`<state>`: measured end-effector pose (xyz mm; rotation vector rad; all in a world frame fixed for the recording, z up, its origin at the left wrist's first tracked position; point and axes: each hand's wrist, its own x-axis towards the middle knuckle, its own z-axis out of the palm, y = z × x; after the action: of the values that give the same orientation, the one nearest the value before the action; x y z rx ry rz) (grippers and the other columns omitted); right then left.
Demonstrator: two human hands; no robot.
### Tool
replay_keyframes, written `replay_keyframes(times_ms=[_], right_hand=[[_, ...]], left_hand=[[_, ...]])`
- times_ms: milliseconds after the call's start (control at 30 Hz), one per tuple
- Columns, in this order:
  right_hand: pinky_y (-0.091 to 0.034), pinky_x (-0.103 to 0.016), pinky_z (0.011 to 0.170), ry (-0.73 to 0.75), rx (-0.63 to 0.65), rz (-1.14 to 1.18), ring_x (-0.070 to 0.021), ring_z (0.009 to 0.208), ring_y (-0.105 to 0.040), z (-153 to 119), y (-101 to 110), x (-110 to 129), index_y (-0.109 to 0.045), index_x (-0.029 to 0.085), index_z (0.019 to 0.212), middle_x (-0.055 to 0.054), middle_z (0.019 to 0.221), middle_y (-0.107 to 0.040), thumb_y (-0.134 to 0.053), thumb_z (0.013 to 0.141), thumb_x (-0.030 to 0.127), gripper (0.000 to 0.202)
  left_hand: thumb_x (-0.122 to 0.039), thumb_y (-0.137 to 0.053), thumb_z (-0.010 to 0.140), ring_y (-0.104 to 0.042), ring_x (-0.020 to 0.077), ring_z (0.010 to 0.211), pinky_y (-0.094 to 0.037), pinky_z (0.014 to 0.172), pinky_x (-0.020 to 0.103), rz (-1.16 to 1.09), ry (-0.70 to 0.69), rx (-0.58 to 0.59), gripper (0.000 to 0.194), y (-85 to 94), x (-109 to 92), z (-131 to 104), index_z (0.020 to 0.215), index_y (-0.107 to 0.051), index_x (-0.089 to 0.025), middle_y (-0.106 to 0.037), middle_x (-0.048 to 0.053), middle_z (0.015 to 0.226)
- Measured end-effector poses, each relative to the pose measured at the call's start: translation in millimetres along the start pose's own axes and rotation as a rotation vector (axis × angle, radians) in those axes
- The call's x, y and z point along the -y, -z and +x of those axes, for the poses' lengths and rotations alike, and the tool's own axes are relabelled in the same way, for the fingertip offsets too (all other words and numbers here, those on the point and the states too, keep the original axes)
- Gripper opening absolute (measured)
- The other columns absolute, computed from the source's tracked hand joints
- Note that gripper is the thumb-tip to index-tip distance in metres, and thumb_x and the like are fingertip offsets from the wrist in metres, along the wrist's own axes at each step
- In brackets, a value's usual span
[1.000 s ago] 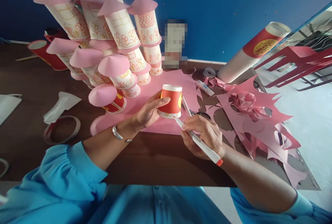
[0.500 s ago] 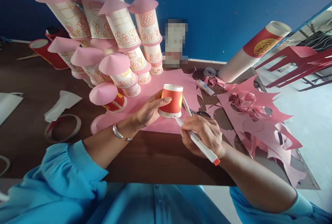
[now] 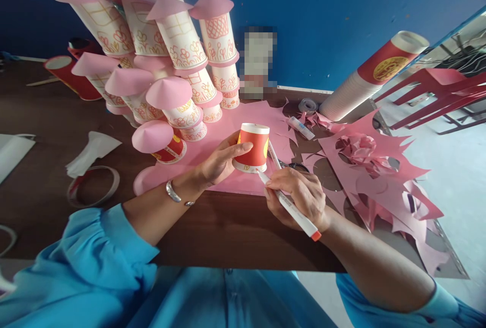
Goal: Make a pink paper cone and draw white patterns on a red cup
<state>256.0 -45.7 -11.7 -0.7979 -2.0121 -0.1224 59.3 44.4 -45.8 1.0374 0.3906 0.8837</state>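
My left hand [image 3: 224, 160] grips a red and white paper cup [image 3: 255, 147], which is upside down, thumb across its side. Drawn marks show on the cup's white rim band. In my right hand [image 3: 298, 194] is a white marker [image 3: 296, 214] with an orange-red end, its tip at the rim of the cup. A second white pen [image 3: 274, 155] also sticks up between the fingers of my right hand. Behind my left hand stand cup towers [image 3: 185, 39] with pink cone roofs and red and yellow flower drawings.
Pink paper [image 3: 235, 182] lies under the hands. Pink scraps [image 3: 383, 181], a glue tube [image 3: 301, 128] and a leaning cup stack [image 3: 374, 77] are at the right. Partly hidden scissors [image 3: 298, 166] lie behind my right hand. A tape roll [image 3: 113, 186] is at the left.
The whole view has shifted very slightly. Both hands keep their hold, and the marker tip stays at the cup's rim.
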Motion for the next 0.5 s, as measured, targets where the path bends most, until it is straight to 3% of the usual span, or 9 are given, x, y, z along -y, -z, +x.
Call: replay_keyframes(times_ms=[500], right_hand=[[-0.057,-0.025,0.055,0.025,-0.004,-0.013,-0.0148,0.058,-0.071,-0.1,-0.7,-0.4,-0.058,0.025,0.105,0.004,0.074,-0.071,-0.066,0.097,0.007,0.022]], left_hand=[[-0.051,-0.084,0.095,-0.076,0.0273,0.100,-0.060,0.087,0.040,0.013,0.004,-0.025,0.039,0.6,0.0,1.2,0.116,-0.073,-0.020,-0.080,0.010,0.110]])
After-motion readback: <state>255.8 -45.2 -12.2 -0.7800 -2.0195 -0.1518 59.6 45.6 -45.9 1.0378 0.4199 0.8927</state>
